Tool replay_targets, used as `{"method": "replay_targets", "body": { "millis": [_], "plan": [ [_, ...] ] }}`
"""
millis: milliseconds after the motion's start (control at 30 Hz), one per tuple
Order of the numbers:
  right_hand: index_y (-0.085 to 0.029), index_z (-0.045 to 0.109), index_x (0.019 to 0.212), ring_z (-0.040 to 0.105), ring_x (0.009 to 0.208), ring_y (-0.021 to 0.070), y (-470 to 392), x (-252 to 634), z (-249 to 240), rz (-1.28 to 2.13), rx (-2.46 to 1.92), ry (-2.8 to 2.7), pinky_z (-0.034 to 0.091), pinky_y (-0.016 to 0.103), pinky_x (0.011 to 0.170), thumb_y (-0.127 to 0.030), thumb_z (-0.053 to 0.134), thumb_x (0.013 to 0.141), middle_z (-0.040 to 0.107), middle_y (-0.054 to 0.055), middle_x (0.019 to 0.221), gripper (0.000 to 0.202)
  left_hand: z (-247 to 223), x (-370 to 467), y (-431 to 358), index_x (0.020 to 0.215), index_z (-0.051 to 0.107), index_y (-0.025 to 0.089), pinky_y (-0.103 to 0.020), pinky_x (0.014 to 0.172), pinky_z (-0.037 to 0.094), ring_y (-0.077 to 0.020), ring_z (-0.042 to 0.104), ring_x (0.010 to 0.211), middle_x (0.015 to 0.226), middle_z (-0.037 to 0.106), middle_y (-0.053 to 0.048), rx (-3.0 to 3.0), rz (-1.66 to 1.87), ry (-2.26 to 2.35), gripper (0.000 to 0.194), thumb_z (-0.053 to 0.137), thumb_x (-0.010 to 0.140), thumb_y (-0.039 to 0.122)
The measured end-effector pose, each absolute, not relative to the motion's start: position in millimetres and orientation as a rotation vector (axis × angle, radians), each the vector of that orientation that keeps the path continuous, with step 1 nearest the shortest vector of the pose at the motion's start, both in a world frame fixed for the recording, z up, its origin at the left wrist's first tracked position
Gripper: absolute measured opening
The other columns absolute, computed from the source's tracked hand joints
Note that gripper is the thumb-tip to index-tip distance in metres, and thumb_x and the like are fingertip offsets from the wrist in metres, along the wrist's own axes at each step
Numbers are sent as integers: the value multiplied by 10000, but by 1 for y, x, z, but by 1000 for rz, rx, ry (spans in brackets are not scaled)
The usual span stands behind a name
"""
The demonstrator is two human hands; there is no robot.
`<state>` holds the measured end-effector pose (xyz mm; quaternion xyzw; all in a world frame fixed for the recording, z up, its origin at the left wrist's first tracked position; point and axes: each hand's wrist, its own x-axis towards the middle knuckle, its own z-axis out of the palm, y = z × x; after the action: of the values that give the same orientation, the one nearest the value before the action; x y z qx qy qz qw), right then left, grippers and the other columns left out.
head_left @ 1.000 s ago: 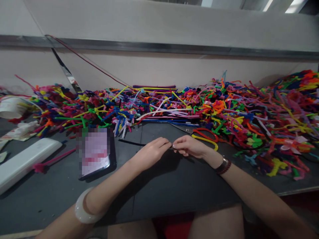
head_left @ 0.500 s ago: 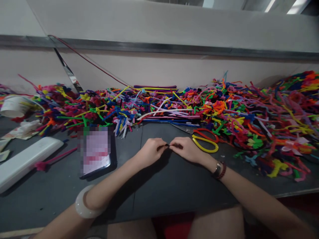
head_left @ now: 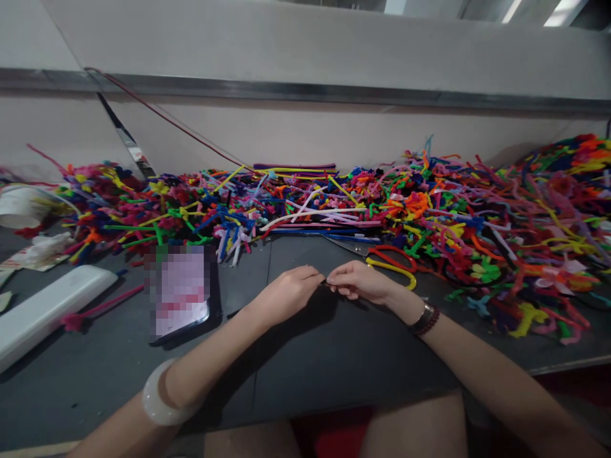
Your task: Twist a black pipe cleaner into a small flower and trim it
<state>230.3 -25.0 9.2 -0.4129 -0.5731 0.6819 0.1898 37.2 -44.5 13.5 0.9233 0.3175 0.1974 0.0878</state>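
My left hand point(head_left: 292, 292) is closed, its fingertips pinched on a thin dark strand point(head_left: 325, 282) above the dark tabletop. Only a short piece of the strand shows between my hands. My right hand point(head_left: 360, 283) meets it from the other side, thumb and forefinger pinched at the strand, the other fingers curled. A dark tip point(head_left: 233, 314) pokes out behind my left forearm; whether it belongs to the same strand I cannot tell. Just beyond my right hand lie scissors point(head_left: 391, 273) with one red and one yellow handle loop.
A long heap of coloured pipe cleaners point(head_left: 334, 203) runs along the back wall. To the left are a tablet-like device point(head_left: 184, 292) with a blurred screen, a white oblong case point(head_left: 52, 312), a pink pipe cleaner point(head_left: 102, 308) and a white cup point(head_left: 21, 207).
My left hand has turned more palm-down. My right fingers have curled further, with the lower ones now showing under the pinch. A dark tip has appeared behind my left forearm. The view has shifted slightly.
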Motion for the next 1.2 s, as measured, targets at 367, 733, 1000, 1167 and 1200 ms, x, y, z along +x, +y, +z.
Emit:
{"method": "replay_targets", "body": {
  "millis": [367, 733, 1000, 1167, 1200],
  "plan": [
    [-150, 590, 840, 540, 660, 118, -35, 226, 9, 799, -1044, -2308, 412, 231, 604, -248, 458, 839, 589, 45, 773, 164, 12, 31, -34, 700, 611, 132, -185, 523, 402, -103, 555, 567, 623, 613, -18, 2089, 503, 1028, 277, 421, 837, 280],
    [-100, 571, 647, 359, 387, 7, -27, 229, 16, 2069, -1151, -1339, 241, 136, 328, -351, 623, 707, 503, -16, 587, 263, 10, 31, -41, 947, 582, 139, -281, 766, 459, -152, 565, 807, 853, 595, -77, 2932, 593, 915, 247, 356, 848, 136],
    [-130, 598, 706, 398, 443, 61, -31, 226, 10, 1452, -1206, -1842, 294, 187, 420, -269, 548, 748, 495, -22, 534, 153, 16, 40, -44, 742, 632, 124, -252, 652, 421, -147, 556, 684, 722, 611, -63, 2501, 596, 1094, 260, 393, 828, 182],
    [-160, 608, 790, 470, 624, 98, -36, 228, 15, 884, -935, -2208, 345, 222, 576, -198, 505, 786, 566, 20, 744, 109, 17, 36, -37, 664, 642, 123, -206, 519, 372, -106, 514, 532, 570, 593, -9, 1562, 482, 1007, 265, 527, 750, 345],
    [-159, 603, 789, 468, 616, 96, -35, 228, 15, 905, -933, -2191, 346, 220, 568, -208, 501, 791, 562, 16, 737, 112, 17, 35, -36, 668, 646, 121, -202, 516, 365, -100, 508, 528, 567, 590, -5, 1447, 491, 983, 256, 551, 731, 350]
  ]
}}
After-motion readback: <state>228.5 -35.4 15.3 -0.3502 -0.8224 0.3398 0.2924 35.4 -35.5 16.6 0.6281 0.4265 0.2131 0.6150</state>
